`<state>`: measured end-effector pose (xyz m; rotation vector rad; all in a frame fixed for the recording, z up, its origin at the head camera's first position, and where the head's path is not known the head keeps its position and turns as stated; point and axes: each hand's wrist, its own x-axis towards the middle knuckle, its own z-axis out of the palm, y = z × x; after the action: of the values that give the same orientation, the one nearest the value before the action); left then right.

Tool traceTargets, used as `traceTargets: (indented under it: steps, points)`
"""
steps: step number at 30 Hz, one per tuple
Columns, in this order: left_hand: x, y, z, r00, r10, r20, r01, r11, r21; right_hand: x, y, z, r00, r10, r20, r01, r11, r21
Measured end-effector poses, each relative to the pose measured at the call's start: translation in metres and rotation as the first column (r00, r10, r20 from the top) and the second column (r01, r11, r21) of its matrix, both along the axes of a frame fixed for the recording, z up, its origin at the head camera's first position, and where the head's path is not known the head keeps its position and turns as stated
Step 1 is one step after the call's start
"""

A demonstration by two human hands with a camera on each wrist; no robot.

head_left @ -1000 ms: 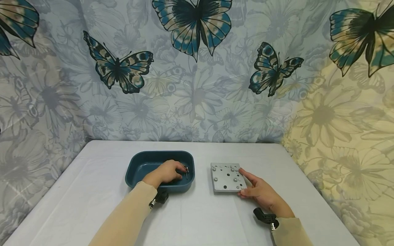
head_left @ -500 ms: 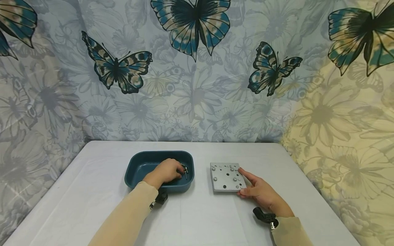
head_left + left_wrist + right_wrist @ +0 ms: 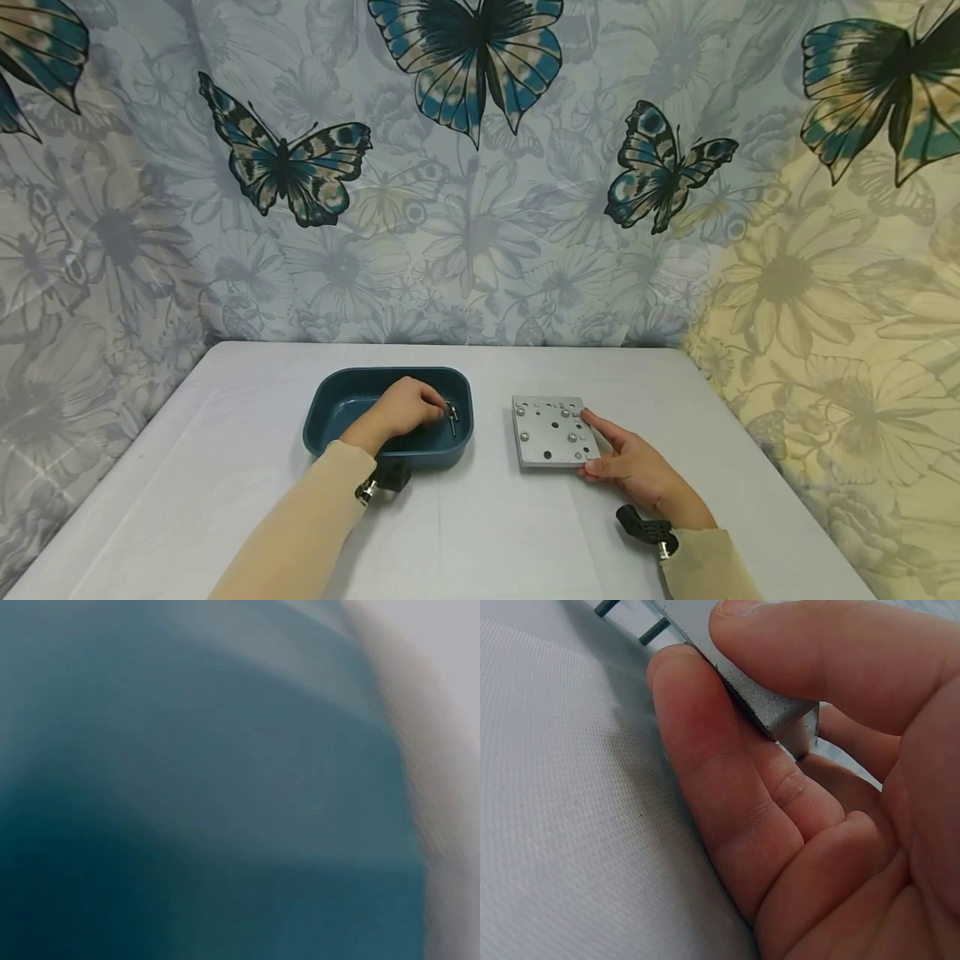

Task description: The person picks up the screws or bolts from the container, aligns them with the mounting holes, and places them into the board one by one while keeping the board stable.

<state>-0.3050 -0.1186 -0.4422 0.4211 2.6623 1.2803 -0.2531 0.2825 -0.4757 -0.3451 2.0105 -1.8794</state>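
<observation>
My left hand (image 3: 408,406) reaches into a dark blue rectangular bin (image 3: 330,433), fingers pointing down near its right end. Beside those fingertips a few small metal screws (image 3: 452,419) lie in the bin. Whether the hand pinches anything is hidden; the left wrist view shows only the blurred bin wall (image 3: 300,772). With my right hand (image 3: 637,475) I grip the right edge of a square silver metal plate (image 3: 536,446). It has several holes and some screw heads on top. In the right wrist view the thumb lies over the plate (image 3: 761,697), fingers underneath, and two dark shanks (image 3: 654,631) stick out below.
Both things are on a table with a white cloth (image 3: 480,533). The bin stands left of the plate, with a strip of cloth between them. A patterned butterfly curtain (image 3: 480,250) hangs behind the table.
My left hand dips into the bin by the screws, then shifts slightly up and back with its fingers more bent. The right hand and the plate stay in place.
</observation>
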Motion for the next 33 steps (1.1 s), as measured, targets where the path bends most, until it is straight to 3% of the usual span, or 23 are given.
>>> traceTargets:
  steps: [2, 5, 10, 12, 18, 27, 33]
  points:
    - [0.000, -0.001, 0.002, 0.997, 0.037, 0.071, -0.046, 0.991, 0.127, 0.000, 0.000, 0.000, 1.000, -0.003, -0.003, 0.003, 1.000, 0.002]
    - [0.002, -0.002, 0.005, 0.986, 0.055, 0.158, -0.101, 0.949, 0.299, 0.000, 0.000, -0.001, 1.000, -0.009, -0.004, 0.009, 1.000, 0.005]
    - [0.005, -0.002, 0.010, 0.975, 0.030, 0.220, -0.131, 0.876, 0.465, 0.001, 0.000, 0.000, 1.000, -0.016, -0.007, 0.016, 1.000, 0.012]
    - [0.006, -0.001, 0.012, 0.973, 0.021, 0.231, -0.135, 0.861, 0.491, 0.001, 0.000, 0.000, 1.000, -0.018, -0.009, 0.018, 1.000, 0.013]
    - [0.006, 0.002, 0.013, 0.971, 0.031, 0.235, -0.151, 0.848, 0.509, 0.001, -0.001, 0.000, 1.000, -0.017, -0.018, 0.018, 1.000, 0.018]
    - [0.010, 0.011, 0.024, 0.953, 0.054, 0.298, -0.237, 0.744, 0.625, 0.001, 0.000, 0.000, 0.999, -0.017, -0.035, 0.018, 0.999, 0.027]
    - [0.012, 0.024, 0.028, 0.962, 0.029, 0.273, -0.207, 0.729, 0.652, 0.001, 0.000, 0.000, 0.999, -0.019, -0.028, 0.019, 0.999, 0.026]
